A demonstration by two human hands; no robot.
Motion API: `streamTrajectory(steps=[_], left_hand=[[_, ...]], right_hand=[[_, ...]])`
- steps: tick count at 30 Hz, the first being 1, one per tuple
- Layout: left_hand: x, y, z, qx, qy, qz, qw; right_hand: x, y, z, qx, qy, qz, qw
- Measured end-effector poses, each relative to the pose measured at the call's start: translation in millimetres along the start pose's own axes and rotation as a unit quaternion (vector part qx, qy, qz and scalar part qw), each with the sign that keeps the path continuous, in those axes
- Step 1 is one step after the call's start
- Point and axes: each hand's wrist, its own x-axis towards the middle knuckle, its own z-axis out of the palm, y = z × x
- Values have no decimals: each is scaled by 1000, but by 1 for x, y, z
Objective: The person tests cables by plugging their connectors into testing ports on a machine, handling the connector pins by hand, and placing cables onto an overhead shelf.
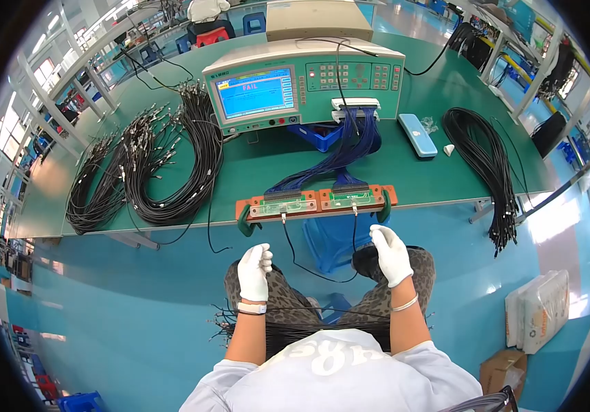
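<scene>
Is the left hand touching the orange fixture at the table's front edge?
Apart: the head view shows blue floor between the left hand and the orange fixture.

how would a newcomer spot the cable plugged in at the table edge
Find the big tester with a blue screen on the green table, then follow its blue wires to the orange fixture at the near edge. The cable hangs below that in a loop, each end plugged into the fixture. Unlike the thick black bundles, it is a single strand.

The shirt [308, 381], cut off by the bottom edge, partly hides the lap cables [277, 335].
</scene>
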Motion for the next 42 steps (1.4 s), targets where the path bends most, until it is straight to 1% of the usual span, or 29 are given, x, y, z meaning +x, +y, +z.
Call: streamTrajectory(steps=[1, 7, 11, 12, 16, 17, 21, 27, 31, 34, 37, 41, 42], left_hand=[[-3, -1, 3, 20, -12, 9, 1000], [-2, -7, 11, 45, -35, 5, 998], [-6, -2, 23, 143, -30, 44, 988], [-7, 0, 27, 146, -28, 37, 988], [-5, 6, 48, 206, -28, 82, 975], [-2, 5, 52, 206, -25, 78, 975], [6, 1, 63, 150, -50, 78, 984], [14, -7, 72, 112, -56, 59, 990], [9, -15, 62, 25, -54, 14, 998], [-17, -12, 72, 39, -65, -4, 997], [-40, 8, 88, 55, -79, -17, 995], [-68, 42, 103, 123, -124, -35, 984], [-72, 47, 105, 123, -123, -35, 984]], right_hand=[[1, 0, 1, 6, 4, 0, 1000], [8, 5, 10, 44, 1, 8, 999], [20, 2, 19, 155, -6, 33, 987], [22, 2, 22, 153, -4, 41, 987], [31, -4, 34, 267, -45, 60, 961], [34, -4, 35, 265, -45, 64, 961], [40, -4, 40, 240, -98, 100, 961], [25, -6, 53, 269, -56, 116, 955], [0, -3, 58, 309, -74, 101, 943], [-5, -13, 49, 299, -91, 115, 943], [-14, -30, 42, 292, -107, 125, 942], [-35, -62, 39, 229, -114, 62, 965], [-39, -69, 38, 228, -115, 63, 965]])
